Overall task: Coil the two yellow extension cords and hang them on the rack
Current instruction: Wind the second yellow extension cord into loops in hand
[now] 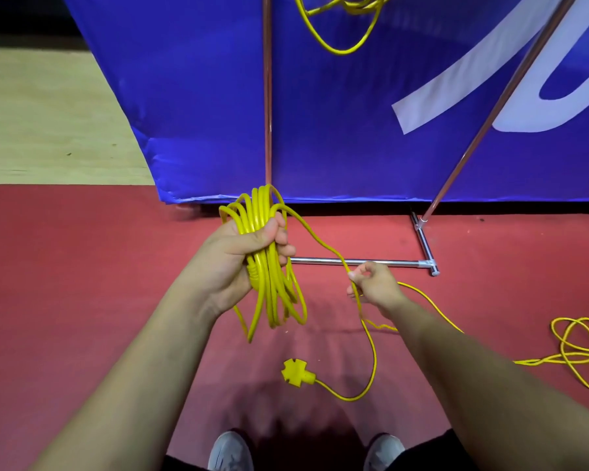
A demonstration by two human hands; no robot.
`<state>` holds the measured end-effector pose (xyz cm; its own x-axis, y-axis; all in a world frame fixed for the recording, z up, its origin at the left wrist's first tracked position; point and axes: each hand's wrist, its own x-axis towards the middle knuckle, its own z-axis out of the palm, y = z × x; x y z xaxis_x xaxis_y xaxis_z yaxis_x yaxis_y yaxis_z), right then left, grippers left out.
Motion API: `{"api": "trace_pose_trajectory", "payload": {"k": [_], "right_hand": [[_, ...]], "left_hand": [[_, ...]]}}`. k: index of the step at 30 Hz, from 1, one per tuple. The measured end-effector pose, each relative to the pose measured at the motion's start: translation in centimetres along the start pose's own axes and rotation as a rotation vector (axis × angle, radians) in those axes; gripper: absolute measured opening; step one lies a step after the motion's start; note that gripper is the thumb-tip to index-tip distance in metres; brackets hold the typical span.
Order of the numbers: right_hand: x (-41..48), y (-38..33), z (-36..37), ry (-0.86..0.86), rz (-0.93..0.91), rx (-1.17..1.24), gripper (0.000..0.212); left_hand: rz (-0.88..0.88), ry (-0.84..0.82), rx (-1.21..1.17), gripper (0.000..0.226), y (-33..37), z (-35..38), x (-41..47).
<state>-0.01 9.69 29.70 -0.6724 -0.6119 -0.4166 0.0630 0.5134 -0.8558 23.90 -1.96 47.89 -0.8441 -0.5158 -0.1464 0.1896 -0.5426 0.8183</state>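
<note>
While the yellow plastic cord coil (276,294) is gripped by the left hand (237,258), its tail (320,243), to the coil's right, is pinched by the right hand (376,287).

Bright yellow rubber extension cord (269,266), deep blue fabric banner (201,96) with white lettering, dull red floor (82,266), silver metal rack (354,262), grey shoes (230,452)

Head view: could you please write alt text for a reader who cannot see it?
A person's left hand grips a coiled yellow cord while the right hand pinches its loose strand above a red floor. More yellow cord hangs near the rack's poles.
</note>
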Motion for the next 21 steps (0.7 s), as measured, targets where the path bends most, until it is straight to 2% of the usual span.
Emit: {"api": "trace_pose_trajectory", "payload": {"k": [2, 4, 7, 9, 10, 13, 15, 17, 21], "right_hand": [[-0.7, -1.3, 1.0, 0.021, 0.010, -0.074, 0.017], [-1.7, -3.5, 1.5, -0.058, -0.020, -0.240, 0.022], [-4.8, -8.0, 1.1, -0.434, -0.087, -0.547, 0.017], [-7.5, -11.3, 0.3, -0.676, -0.123, -0.607, 0.014], [-8.7, -12.7, -0.2, -0.744, -0.149, -0.580, 0.013], [-10.1, -15.3, -1.7, -0.752, -0.276, -0.355, 0.007], [-9.9, -15.8, -2.2, -0.760, -0.340, -0.162, 0.014], [-9.3, -15.6, -2.3, -0.758, -0.385, -0.066, 0.013], [-6.9, -13.4, -2.5, -0.637, -0.392, -0.043, 0.008]], "left_hand": [[-0.013, 0.061, 0.109, 0.013, -0.2, 0.0, 0.0], [-0.037, 0.083, 0.177, 0.012, -0.4, -0.1, 0.2], [-0.098, 0.078, 0.284, 0.012, -0.9, -0.2, 0.5], [-0.147, 0.103, 0.388, 0.014, -1.6, -0.5, 0.7], [-0.175, 0.103, 0.431, 0.015, -2.0, -0.5, 0.7], [-0.276, 0.023, 0.491, 0.015, -2.7, 0.0, 0.2], [-0.308, -0.016, 0.470, 0.013, -2.6, 0.3, 0.0], [-0.301, -0.008, 0.378, 0.009, -2.2, 0.2, 0.0], [-0.257, -0.048, 0.102, 0.013, -1.8, -0.1, 0.2]]}}
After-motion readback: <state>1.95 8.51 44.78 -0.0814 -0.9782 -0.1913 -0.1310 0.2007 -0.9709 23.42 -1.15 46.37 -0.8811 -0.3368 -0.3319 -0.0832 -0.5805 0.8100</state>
